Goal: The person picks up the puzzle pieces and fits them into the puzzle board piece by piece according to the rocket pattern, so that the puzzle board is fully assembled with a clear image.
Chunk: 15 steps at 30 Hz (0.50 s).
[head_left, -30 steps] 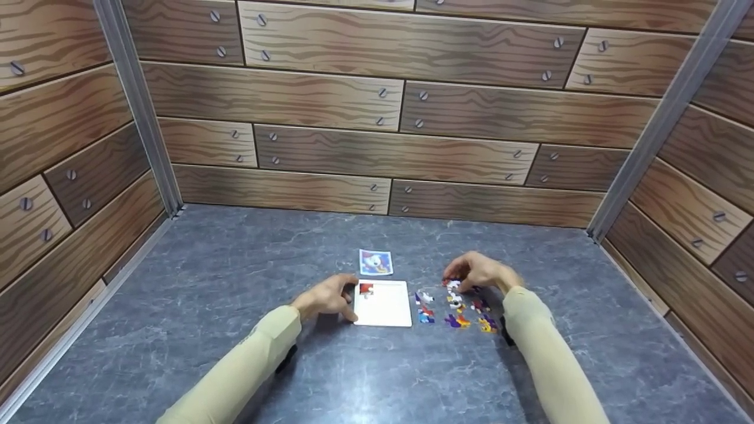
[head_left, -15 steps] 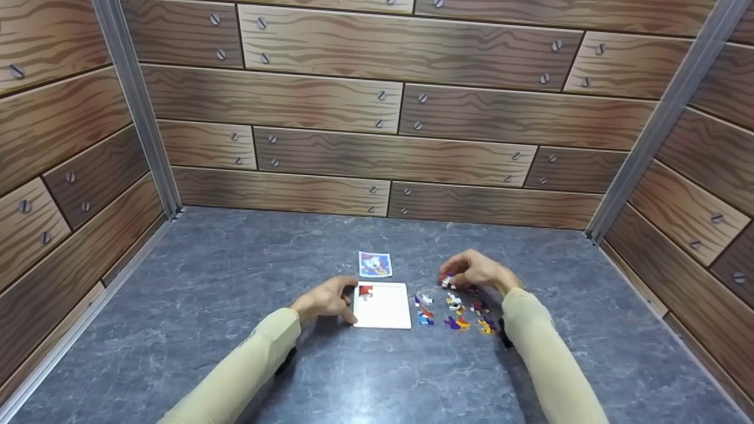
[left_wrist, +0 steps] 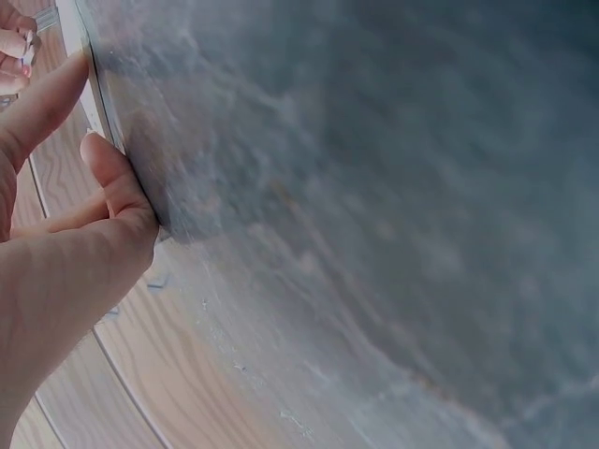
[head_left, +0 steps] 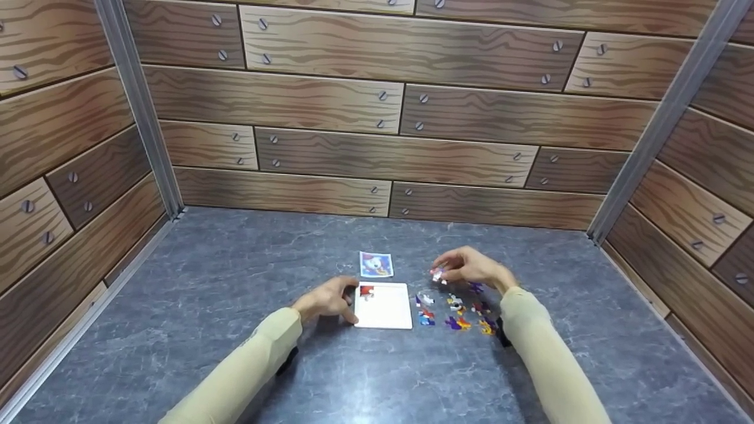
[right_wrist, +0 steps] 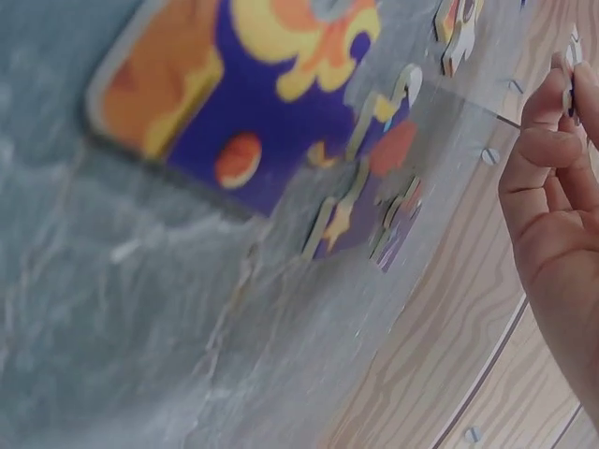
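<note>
The person over there wears plain pale cream: left sleeve and right sleeve, both long, softly creased, ending near the wrist. A small black object shows beneath the left one, a second black object beneath the right. Left grip and right grip are bare.

Gap between card and right hand; puzzle pieces beside board obstruct.

1. Looked forward and down from the head, well back.
2. Faced the tabletop, tilted, from the left wrist, nearby.
3. Looked closely across puzzle pieces from the right wrist.
4. Shared those pieces between first and third.
</note>
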Each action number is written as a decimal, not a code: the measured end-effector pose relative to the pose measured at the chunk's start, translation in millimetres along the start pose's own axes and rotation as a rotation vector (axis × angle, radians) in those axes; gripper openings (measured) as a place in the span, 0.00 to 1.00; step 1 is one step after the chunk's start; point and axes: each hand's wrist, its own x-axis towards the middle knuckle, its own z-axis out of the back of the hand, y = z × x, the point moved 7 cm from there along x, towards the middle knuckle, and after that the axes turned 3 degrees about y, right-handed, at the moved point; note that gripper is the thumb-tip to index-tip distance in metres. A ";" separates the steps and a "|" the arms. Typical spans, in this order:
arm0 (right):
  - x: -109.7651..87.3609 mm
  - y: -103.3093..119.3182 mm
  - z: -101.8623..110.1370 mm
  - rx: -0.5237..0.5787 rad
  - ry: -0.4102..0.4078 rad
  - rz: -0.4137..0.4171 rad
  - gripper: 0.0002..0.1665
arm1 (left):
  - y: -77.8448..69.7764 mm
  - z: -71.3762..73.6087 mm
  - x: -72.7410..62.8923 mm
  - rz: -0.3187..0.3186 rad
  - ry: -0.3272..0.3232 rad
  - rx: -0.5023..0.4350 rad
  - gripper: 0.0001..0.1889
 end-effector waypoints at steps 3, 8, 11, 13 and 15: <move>0.4 3.9 -3.7 0.001 0.014 0.001 0.19 | -0.4 -0.5 -0.2 -0.005 0.002 0.009 0.43; 2.6 13.6 -10.5 0.037 0.040 0.018 0.20 | -1.2 0.9 0.4 -0.021 0.004 0.020 0.42; 4.6 17.5 -15.0 0.041 0.043 0.013 0.17 | -2.3 0.5 0.8 -0.036 0.014 0.031 0.40; 6.3 19.5 -19.2 0.037 0.047 0.009 0.15 | -3.5 -0.2 0.7 -0.056 0.019 0.045 0.40; 8.5 20.9 -24.4 0.040 0.053 0.010 0.15 | -2.8 -1.3 0.3 -0.059 0.023 0.052 0.41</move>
